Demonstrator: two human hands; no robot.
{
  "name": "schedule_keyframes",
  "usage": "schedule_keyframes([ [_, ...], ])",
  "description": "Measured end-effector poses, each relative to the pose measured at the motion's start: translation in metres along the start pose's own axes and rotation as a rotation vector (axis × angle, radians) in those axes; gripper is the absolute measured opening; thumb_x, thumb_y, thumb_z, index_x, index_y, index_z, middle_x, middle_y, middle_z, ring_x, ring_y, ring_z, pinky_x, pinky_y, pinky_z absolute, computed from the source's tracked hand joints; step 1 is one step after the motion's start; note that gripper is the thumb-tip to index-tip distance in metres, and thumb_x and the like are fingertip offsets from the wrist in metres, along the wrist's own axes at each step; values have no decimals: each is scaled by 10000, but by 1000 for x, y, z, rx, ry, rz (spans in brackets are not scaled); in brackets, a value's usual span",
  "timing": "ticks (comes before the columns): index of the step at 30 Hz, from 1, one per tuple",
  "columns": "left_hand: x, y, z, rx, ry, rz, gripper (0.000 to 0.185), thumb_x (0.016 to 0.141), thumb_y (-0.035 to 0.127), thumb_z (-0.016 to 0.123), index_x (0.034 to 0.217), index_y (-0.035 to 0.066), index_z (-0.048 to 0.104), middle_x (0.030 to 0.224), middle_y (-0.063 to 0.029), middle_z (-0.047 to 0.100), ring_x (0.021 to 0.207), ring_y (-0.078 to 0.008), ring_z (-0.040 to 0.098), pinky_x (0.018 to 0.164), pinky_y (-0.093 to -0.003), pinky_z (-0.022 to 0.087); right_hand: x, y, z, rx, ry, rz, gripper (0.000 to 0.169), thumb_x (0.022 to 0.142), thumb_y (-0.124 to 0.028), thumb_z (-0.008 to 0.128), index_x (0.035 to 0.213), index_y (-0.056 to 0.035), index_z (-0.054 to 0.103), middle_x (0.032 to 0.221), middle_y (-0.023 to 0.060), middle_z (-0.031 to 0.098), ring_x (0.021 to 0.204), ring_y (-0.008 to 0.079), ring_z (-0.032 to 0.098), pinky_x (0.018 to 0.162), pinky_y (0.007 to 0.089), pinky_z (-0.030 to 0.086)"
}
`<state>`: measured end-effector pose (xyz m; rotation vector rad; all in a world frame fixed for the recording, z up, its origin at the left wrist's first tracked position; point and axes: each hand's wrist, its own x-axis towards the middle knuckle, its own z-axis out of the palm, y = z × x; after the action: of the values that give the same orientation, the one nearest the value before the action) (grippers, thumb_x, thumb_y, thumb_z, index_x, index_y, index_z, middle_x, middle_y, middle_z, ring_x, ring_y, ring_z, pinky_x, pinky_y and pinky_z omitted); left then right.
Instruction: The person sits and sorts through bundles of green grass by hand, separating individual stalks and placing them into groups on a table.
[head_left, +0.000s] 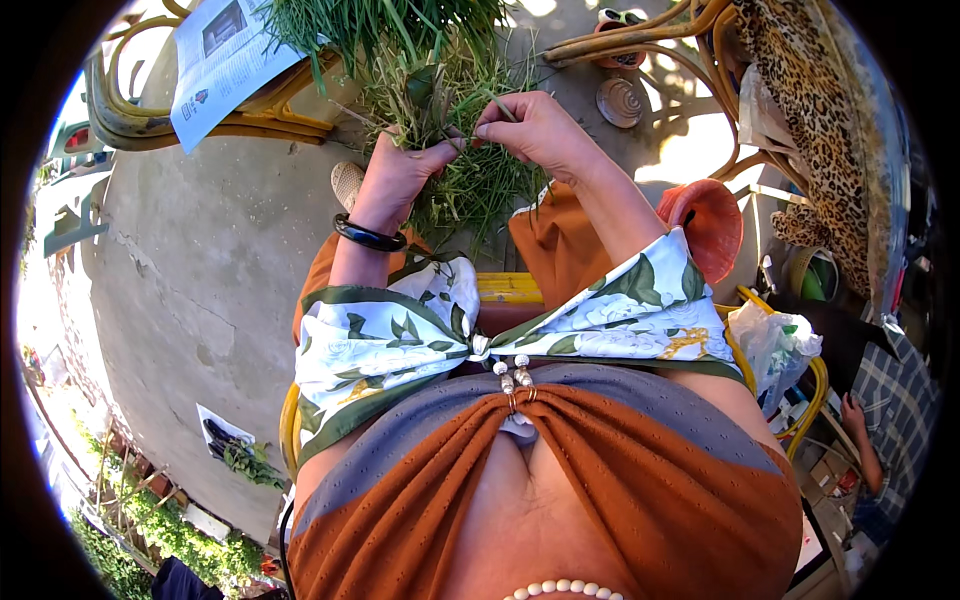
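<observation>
My left hand (405, 171), with a black bangle at the wrist, is closed around the bottom of a bunch of grass-like green stalks (420, 112). The stalk ends point up and are mixed with dry, straw-coloured bits. To its right, the thumb and fingers of my right hand (541, 133) pinch a pale green blade (498, 103) close to the bunch. Beneath both hands lies a loose heap of thin green blades (487, 191). Long leafy greens (382, 26) spread at the top of the view.
A bentwood cane chair (277, 124) at upper left bears a printed sheet (217, 71). Another cane chair (637, 41) with leopard-print cloth (802, 112) stands right. Beside my right arm is an orange-red object (709, 232). A person in a plaid shirt (896, 397) is at lower right.
</observation>
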<state>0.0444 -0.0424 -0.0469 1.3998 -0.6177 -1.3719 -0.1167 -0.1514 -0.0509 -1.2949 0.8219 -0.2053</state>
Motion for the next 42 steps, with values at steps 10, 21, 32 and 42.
schedule_keyframes([
  [10,-2,8,-4,38,40,47,182,772,4,684,947,18,640,837,2,647,725,-62,566,613,-206,437,4,1,-16,-200,176,-49,133,819,-139,609,800,-10,635,673,30,613,558,104,509,532,264,415],
  [21,0,8,-7,-42,142,25,146,752,66,726,881,32,668,739,23,620,598,-54,507,542,-198,386,20,24,-66,-281,403,-86,176,919,-166,495,806,-39,541,615,-10,519,437,48,373,394,224,304],
  [32,3,8,-12,-173,183,10,159,757,65,709,901,17,662,771,-13,624,614,-78,501,570,-208,390,10,12,-90,-357,713,-50,346,879,-293,544,718,13,565,616,111,570,560,222,552,572,349,438],
  [42,3,9,-3,-328,123,-93,199,789,93,685,961,0,647,802,-15,620,644,-86,503,581,-209,399,-4,-11,-13,305,148,-132,370,928,-355,530,964,2,616,797,34,597,468,18,392,433,163,294],
])
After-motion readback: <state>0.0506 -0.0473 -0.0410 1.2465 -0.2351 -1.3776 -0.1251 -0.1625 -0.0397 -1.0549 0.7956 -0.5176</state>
